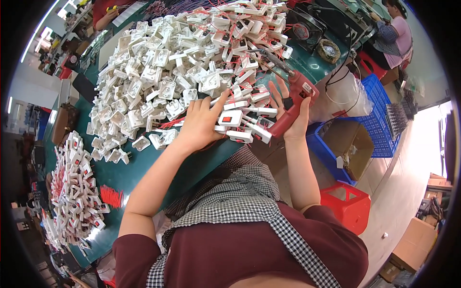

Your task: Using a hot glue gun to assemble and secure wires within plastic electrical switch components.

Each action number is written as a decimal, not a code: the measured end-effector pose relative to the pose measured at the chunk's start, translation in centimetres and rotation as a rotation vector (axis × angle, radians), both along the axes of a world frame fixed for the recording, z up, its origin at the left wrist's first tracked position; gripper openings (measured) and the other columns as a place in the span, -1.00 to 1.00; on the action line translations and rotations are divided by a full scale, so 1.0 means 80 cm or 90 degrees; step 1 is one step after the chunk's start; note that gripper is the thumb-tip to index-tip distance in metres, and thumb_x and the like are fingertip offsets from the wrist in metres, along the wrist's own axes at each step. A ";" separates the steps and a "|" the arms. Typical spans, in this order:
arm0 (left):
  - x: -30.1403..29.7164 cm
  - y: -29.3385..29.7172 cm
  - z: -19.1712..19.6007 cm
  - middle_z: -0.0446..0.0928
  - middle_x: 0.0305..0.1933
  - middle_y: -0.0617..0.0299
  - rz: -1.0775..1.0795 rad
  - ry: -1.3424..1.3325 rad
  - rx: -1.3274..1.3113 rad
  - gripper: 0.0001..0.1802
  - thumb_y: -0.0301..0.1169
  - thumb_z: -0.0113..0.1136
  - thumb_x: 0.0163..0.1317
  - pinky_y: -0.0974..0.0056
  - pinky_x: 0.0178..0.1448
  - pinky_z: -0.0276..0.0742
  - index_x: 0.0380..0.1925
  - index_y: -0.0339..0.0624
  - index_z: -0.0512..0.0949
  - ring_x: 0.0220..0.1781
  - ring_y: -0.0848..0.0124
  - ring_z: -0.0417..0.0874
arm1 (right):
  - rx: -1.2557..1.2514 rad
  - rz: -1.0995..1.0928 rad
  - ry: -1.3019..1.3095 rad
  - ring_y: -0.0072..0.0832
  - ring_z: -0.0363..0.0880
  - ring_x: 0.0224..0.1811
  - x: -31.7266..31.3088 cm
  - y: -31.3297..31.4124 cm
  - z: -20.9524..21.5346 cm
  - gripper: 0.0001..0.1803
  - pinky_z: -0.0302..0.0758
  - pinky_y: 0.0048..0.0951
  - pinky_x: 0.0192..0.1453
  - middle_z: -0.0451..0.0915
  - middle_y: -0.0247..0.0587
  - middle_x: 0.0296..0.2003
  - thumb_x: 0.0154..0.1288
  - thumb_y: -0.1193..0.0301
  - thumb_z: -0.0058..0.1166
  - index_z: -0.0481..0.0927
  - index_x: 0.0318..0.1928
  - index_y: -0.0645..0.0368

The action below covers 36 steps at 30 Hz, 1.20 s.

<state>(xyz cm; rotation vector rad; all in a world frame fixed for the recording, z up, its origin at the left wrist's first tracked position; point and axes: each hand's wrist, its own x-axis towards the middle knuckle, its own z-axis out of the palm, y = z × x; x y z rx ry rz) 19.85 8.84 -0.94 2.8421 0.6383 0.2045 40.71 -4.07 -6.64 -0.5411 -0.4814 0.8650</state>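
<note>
My left hand (201, 122) rests on the near edge of a big heap of white plastic plug parts (177, 72), with its fingers on a white switch piece with a red button (230, 117). My right hand (290, 113) grips a red powered hand tool (297, 98) whose metal tip points up-left into the heap. Thin red wires run among the white parts. Both forearms come up from the lower edge over the green table (144, 168).
A second pile of white parts with red buttons (72, 192) lies at the left, with loose red wires (111, 196) beside it. Blue crates (379, 120), a cardboard box (353, 149) and a red stool (348, 204) stand on the floor at right. Another person (396, 33) sits at the far right.
</note>
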 end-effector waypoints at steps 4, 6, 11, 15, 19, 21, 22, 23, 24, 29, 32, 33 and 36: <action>0.006 0.009 0.011 0.41 -0.10 -0.06 0.006 0.037 -0.053 0.20 -0.36 0.45 -0.35 0.01 0.21 0.22 0.38 -0.04 -0.01 -0.02 -0.02 0.39 | -0.003 -0.002 0.025 -0.04 0.06 0.39 -0.004 -0.001 -0.007 -0.11 0.04 0.00 0.38 0.06 -0.02 0.37 0.19 -0.27 -0.14 -0.02 0.39 -0.09; 0.009 0.009 0.012 0.42 -0.15 -0.08 0.004 0.038 -0.042 0.21 -0.42 0.44 -0.37 0.01 0.18 0.25 0.38 -0.05 -0.02 -0.08 -0.02 0.40 | 0.000 -0.007 0.029 -0.04 0.06 0.39 -0.003 -0.002 -0.007 -0.12 0.05 0.03 0.37 0.07 -0.04 0.37 0.19 -0.27 -0.14 -0.01 0.39 -0.14; 0.008 0.011 0.013 0.42 -0.17 -0.05 -0.021 0.017 -0.064 0.23 -0.48 0.44 -0.41 0.00 0.14 0.27 0.38 -0.04 -0.02 -0.10 -0.03 0.42 | 0.012 -0.053 0.150 -0.13 0.07 0.39 -0.008 -0.002 0.006 -0.20 0.02 0.06 0.39 0.16 -0.15 0.33 0.22 -0.21 -0.12 0.07 0.35 -0.11; 0.000 0.023 -0.006 0.42 -0.24 -0.04 -0.048 -0.051 -0.089 0.02 -0.34 0.36 -0.18 0.01 0.05 0.31 0.35 -0.06 0.07 -0.17 0.01 0.47 | 0.067 -0.023 0.178 -0.12 0.06 0.40 -0.004 -0.001 -0.003 -0.22 0.04 0.07 0.38 0.12 -0.15 0.34 0.24 -0.19 -0.12 0.05 0.35 -0.14; -0.008 0.034 -0.007 0.42 -0.20 -0.02 -0.162 -0.028 -0.138 -0.03 -0.41 0.32 -0.15 0.08 -0.09 0.42 0.34 -0.11 0.08 -0.19 0.04 0.49 | 0.030 -0.058 0.130 0.00 0.01 0.40 -0.011 0.013 0.008 -0.29 0.12 0.06 0.36 0.05 -0.05 0.36 0.26 -0.16 -0.11 0.13 0.34 -0.20; -0.003 0.032 0.001 0.42 -0.21 0.00 -0.118 0.014 -0.131 0.00 -0.42 0.34 -0.18 0.07 -0.08 0.42 0.34 -0.13 0.07 -0.17 0.05 0.49 | 0.029 -0.073 0.091 -0.04 -0.01 0.42 -0.010 0.028 0.015 -0.28 0.08 0.08 0.36 0.04 -0.11 0.37 0.25 -0.19 -0.14 0.12 0.34 -0.21; 0.000 0.030 0.001 0.42 -0.21 0.00 -0.120 0.010 -0.133 0.00 -0.42 0.34 -0.18 0.07 -0.08 0.42 0.34 -0.13 0.07 -0.17 0.05 0.49 | 0.028 -0.075 0.088 -0.04 -0.01 0.42 -0.007 0.033 0.014 -0.28 0.08 0.08 0.36 0.04 -0.11 0.37 0.25 -0.19 -0.14 0.12 0.34 -0.21; 0.002 0.027 0.001 0.41 -0.23 0.01 -0.097 -0.007 -0.143 -0.02 -0.42 0.34 -0.18 0.08 -0.09 0.42 0.33 -0.14 0.10 -0.18 0.06 0.49 | 0.026 -0.073 0.094 -0.07 -0.01 0.42 -0.005 0.038 0.012 -0.27 0.06 0.09 0.36 0.05 -0.15 0.38 0.25 -0.21 -0.17 0.12 0.35 -0.22; 0.004 0.026 -0.001 0.41 -0.24 0.02 -0.073 -0.024 -0.154 -0.04 -0.41 0.34 -0.18 0.08 -0.10 0.42 0.31 -0.16 0.12 -0.18 0.07 0.49 | 0.024 -0.071 0.100 -0.11 -0.01 0.43 -0.002 0.041 0.011 -0.26 0.05 0.09 0.35 0.07 -0.18 0.38 0.24 -0.24 -0.20 0.11 0.35 -0.23; -0.005 0.037 -0.014 0.38 -0.30 0.05 -0.107 -0.039 -0.126 -0.16 -0.37 0.37 -0.17 0.08 -0.18 0.41 0.20 -0.22 0.25 -0.24 0.08 0.49 | -0.016 -0.086 0.016 -0.12 -0.02 0.44 0.009 0.063 0.015 -0.23 0.14 0.13 0.27 0.14 -0.19 0.36 0.25 -0.26 -0.27 0.05 0.38 -0.22; -0.003 0.035 -0.015 0.38 -0.31 0.04 -0.119 -0.077 -0.125 -0.14 -0.38 0.36 -0.15 0.08 -0.20 0.40 0.24 -0.18 0.22 -0.25 0.07 0.48 | 0.038 -0.020 0.039 -0.17 0.09 0.40 0.010 0.068 0.019 -0.21 0.28 -0.08 0.23 0.19 -0.24 0.33 0.30 -0.17 -0.22 0.07 0.37 0.03; -0.001 0.034 -0.012 0.38 -0.31 0.04 -0.117 -0.078 -0.126 -0.14 -0.38 0.36 -0.15 0.08 -0.20 0.40 0.24 -0.18 0.22 -0.25 0.07 0.48 | 0.037 -0.019 0.039 -0.17 0.09 0.40 0.007 0.067 0.019 -0.21 0.28 -0.08 0.23 0.19 -0.24 0.33 0.30 -0.17 -0.22 0.07 0.37 0.03; 0.001 0.030 -0.006 0.39 -0.33 0.06 -0.087 -0.058 -0.151 -0.10 -0.36 0.35 -0.13 0.09 -0.19 0.39 0.29 -0.14 0.17 -0.25 0.10 0.48 | 0.019 -0.055 0.073 -0.16 0.10 0.39 0.000 0.061 0.019 -0.24 0.41 -0.07 0.12 0.22 -0.23 0.32 0.29 -0.17 -0.19 0.09 0.36 -0.03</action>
